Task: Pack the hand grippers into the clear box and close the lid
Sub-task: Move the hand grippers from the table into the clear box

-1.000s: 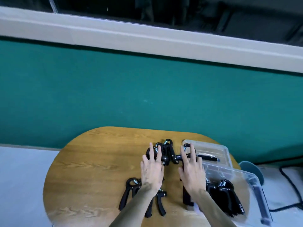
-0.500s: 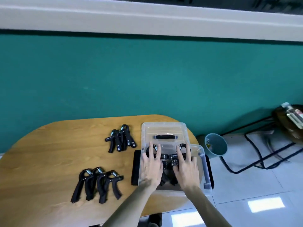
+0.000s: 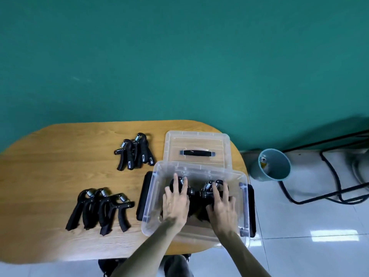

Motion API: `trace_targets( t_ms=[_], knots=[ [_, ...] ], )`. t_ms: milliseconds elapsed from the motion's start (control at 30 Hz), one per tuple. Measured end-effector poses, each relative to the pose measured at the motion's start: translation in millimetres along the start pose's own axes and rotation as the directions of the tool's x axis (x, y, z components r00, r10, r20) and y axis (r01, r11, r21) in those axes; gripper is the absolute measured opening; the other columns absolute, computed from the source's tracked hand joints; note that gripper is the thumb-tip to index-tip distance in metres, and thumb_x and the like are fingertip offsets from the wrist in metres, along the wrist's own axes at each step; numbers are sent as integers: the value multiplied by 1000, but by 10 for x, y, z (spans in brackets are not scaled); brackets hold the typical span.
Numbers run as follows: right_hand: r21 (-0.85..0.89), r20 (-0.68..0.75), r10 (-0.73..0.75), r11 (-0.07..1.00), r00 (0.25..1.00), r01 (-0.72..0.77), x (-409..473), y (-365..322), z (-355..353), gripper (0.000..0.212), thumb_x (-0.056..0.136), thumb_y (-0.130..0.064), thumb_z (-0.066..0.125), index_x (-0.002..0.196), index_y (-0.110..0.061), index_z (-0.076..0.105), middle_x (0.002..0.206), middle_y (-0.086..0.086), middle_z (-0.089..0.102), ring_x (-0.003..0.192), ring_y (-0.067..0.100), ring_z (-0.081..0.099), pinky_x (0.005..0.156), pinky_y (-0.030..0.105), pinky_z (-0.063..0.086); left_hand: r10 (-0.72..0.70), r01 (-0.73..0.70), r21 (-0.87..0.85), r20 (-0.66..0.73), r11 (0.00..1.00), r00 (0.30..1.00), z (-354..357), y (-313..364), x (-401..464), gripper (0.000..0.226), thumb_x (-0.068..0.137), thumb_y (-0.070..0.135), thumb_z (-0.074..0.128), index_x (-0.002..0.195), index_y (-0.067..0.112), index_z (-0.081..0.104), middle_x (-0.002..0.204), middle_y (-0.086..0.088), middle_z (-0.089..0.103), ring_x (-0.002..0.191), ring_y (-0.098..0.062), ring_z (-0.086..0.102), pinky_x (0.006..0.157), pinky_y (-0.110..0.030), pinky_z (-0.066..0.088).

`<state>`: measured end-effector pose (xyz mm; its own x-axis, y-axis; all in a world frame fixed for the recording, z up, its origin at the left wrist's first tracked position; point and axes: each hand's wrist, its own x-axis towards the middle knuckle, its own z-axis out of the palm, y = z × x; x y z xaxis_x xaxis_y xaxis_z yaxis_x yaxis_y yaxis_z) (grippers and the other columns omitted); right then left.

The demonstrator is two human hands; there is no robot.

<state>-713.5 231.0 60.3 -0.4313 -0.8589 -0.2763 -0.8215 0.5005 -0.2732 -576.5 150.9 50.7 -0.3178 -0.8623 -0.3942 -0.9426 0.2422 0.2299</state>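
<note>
The clear box [image 3: 150, 204] stands open at the table's right end. Its lid [image 3: 173, 143], with a black handle, lies flat just behind it. Both my hands are down inside the box. My left hand [image 3: 176, 200] and my right hand [image 3: 221, 205] lie side by side on a bunch of black hand grippers [image 3: 196, 193], fingers stretched over the spring ends and thumbs tucked around the handles. Two more groups of hand grippers lie on the table: one [image 3: 135, 152] left of the lid, another [image 3: 99, 208] left of the box.
The wooden table [image 3: 50, 166] has rounded ends and stands against a green wall. Black latches [image 3: 142, 196] hang open on both sides of the box. On the tiled floor to the right are a teal bin [image 3: 273, 166] and a black metal frame [image 3: 329, 176].
The view has swung right and down. My hands went from above the table's far side into the box and now rest lower on the grippers there. The two groups on the table stayed put.
</note>
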Motion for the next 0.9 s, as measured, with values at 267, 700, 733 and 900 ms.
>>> trace_targets(
  t_ms=[267,700,733,900],
  knots=[
    [46,37,-52,998,998,50,211,102,373,84,85,-16,69,155,-24,25,167,9,8,100,39,58,64,47,57,-48,48,37,-4,998,999,283,50,127,86,98,6,48,161,27,-8,167,-11,-21,117,-29,40,101,-40,43],
    [-89,-30,-63,994,998,60,261,95,418,75,88,-42,62,155,-25,31,161,20,26,137,48,39,109,63,36,-25,25,25,-2,999,1000,211,-7,96,76,106,35,36,158,28,-20,164,-10,-31,153,-34,6,116,-49,27],
    [-96,-53,-72,993,996,67,262,66,373,71,91,-43,55,155,-25,30,158,21,30,139,47,36,110,63,35,-13,14,22,-21,1000,1000,162,-22,83,74,106,37,34,159,25,-16,165,-10,-27,154,-33,7,117,-48,27],
    [-102,-124,-84,992,989,72,275,-234,72,63,94,-42,40,154,-24,35,143,23,47,137,45,39,112,58,33,53,-46,64,-114,997,992,-114,-142,60,65,105,44,27,160,13,13,167,-14,12,152,-31,25,120,-49,28]
  ],
)
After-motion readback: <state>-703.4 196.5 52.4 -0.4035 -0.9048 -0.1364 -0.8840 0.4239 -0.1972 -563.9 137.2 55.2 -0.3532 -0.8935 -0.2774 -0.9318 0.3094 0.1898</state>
